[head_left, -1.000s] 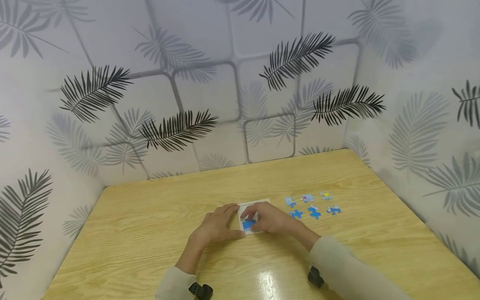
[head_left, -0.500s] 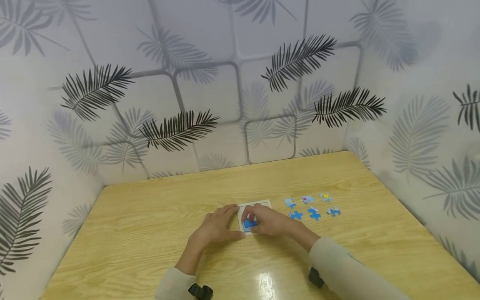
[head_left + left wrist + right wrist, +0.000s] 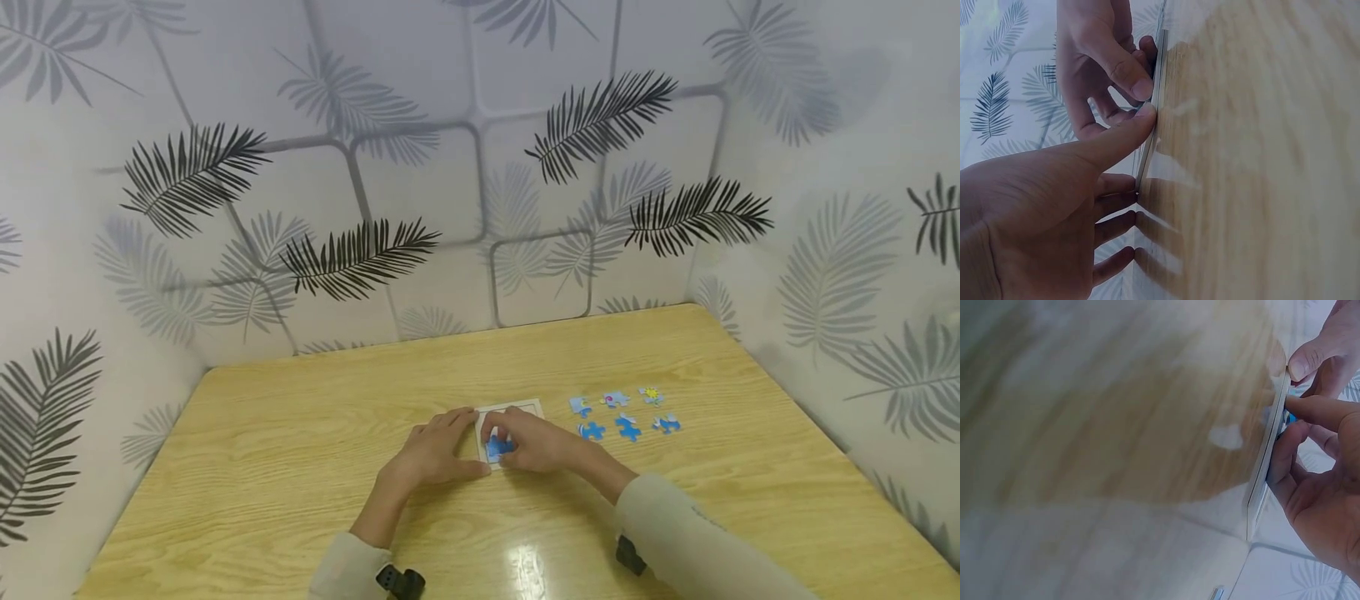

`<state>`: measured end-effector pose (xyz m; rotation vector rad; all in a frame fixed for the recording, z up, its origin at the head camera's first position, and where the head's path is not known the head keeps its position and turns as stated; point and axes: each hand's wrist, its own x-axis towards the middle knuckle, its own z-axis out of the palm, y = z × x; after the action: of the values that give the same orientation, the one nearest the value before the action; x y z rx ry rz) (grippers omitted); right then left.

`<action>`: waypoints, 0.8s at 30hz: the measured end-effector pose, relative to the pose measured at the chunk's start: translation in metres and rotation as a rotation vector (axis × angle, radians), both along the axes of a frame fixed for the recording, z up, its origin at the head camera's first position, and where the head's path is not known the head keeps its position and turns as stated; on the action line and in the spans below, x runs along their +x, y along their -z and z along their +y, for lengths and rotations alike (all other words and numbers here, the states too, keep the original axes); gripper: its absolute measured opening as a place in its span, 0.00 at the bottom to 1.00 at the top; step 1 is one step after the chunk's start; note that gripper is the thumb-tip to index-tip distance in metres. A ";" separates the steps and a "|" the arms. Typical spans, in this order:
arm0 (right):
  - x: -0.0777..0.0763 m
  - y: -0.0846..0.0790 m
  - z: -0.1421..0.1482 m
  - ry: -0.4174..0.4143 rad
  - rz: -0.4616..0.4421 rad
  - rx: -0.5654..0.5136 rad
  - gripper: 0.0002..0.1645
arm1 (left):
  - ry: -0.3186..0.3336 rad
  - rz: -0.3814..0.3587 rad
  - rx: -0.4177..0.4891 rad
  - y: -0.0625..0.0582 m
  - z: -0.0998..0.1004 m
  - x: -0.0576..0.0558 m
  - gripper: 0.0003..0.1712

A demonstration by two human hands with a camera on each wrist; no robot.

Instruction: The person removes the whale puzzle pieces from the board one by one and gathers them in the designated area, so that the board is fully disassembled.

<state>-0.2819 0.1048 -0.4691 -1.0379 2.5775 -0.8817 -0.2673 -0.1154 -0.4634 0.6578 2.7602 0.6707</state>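
Observation:
A small pale puzzle tray [image 3: 531,405] lies on the table, partly covered by both hands. My left hand [image 3: 435,450] rests at its left side, fingers spread along the edge and thumb at the near corner. My right hand [image 3: 531,442] is over the tray, thumb and bent fingers pinching a blue puzzle piece [image 3: 498,448] in the tray's near left part. In the right wrist view, a bit of blue shows between the fingers of the right hand [image 3: 1325,494]. From the left wrist view, the thumb of the left hand [image 3: 1041,194] lies on the tray's edge.
Several loose jigsaw pieces [image 3: 628,428] lie in two rows to the right of the tray, one bearing a yellow sun [image 3: 652,395]. The wood-grain table [image 3: 300,467] meets leaf-patterned walls [image 3: 420,183] at its back and sides.
The right hand's fingers have shifted slightly and drawn closer together around the blue piece in the tray. The left hand and the loose pieces have stayed in place.

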 end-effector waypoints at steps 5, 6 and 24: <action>0.000 0.003 0.000 0.020 0.011 0.015 0.16 | 0.007 -0.008 -0.004 0.001 0.002 0.000 0.50; 0.000 0.003 0.001 0.019 0.015 0.015 0.16 | 0.006 -0.008 -0.006 0.000 0.002 0.000 0.50; 0.001 -0.016 0.042 0.028 0.158 -0.118 0.09 | 0.014 0.011 0.004 0.003 -0.001 -0.001 0.49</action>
<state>-0.2808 0.1465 -0.4532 -1.1498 2.7034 -1.0073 -0.2685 -0.1165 -0.4662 0.6839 2.7626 0.6722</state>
